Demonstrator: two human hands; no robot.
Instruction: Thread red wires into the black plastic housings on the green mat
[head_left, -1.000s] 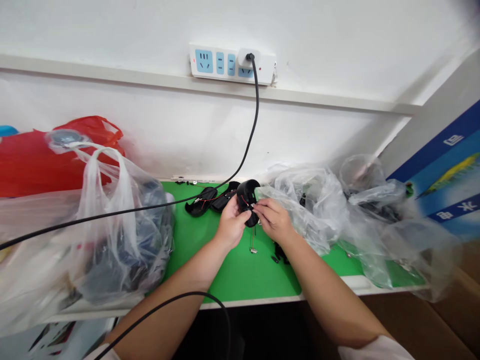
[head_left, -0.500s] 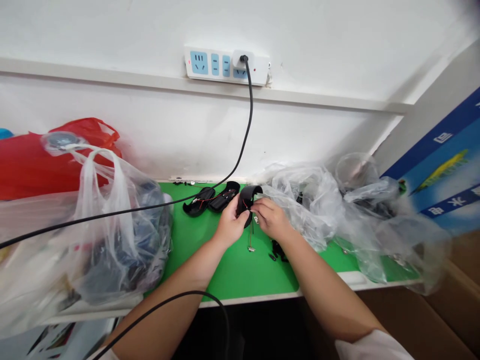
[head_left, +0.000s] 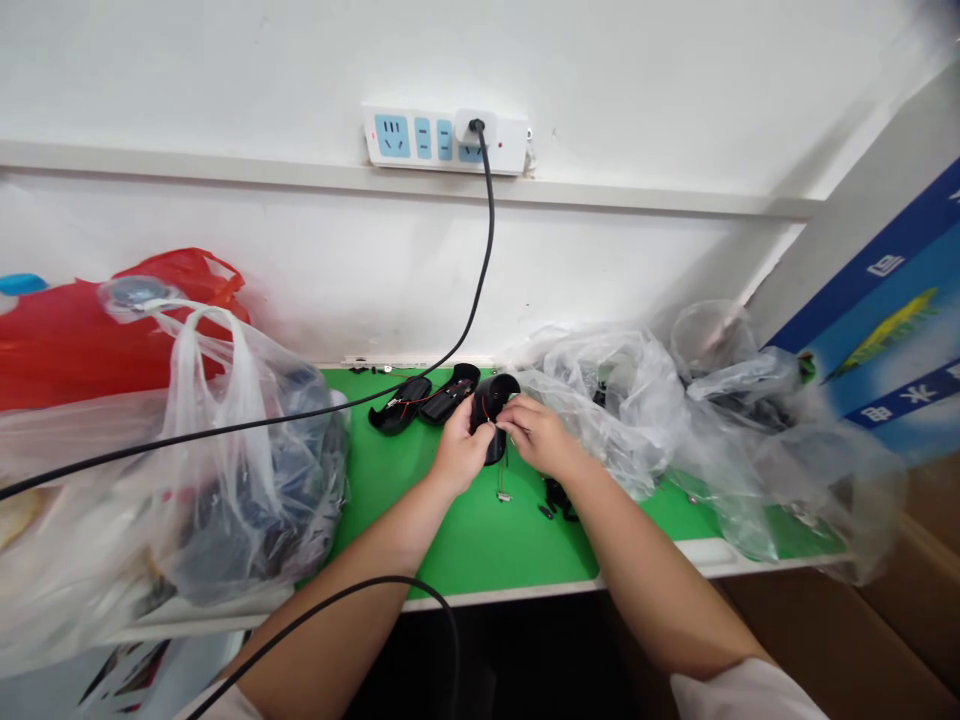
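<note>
My left hand (head_left: 463, 447) is closed around a curved black plastic shell (head_left: 496, 391) with a red wire inside it. My right hand (head_left: 538, 432) pinches at the shell's near right side, its fingertips by the wire; what exactly they grip is too small to make out. A small metal part (head_left: 503, 496) hangs or lies below on thin wires. Left of the shell, two black casing halves (head_left: 400, 405) lie open on the green mat (head_left: 480, 560), joined by red wire. Small black parts (head_left: 556, 499) lie below my right wrist.
A clear plastic bag (head_left: 255, 470) with dark contents stands at left, before a red bag (head_left: 82, 340). Crumpled clear bags (head_left: 622, 400) cover the right side. A black cable (head_left: 487, 230) runs from the wall power strip (head_left: 416, 137) across the table.
The black shell has turned in my left hand, so its round hollow now faces me more. Both hands stay close together. The camera view has shifted slightly.
</note>
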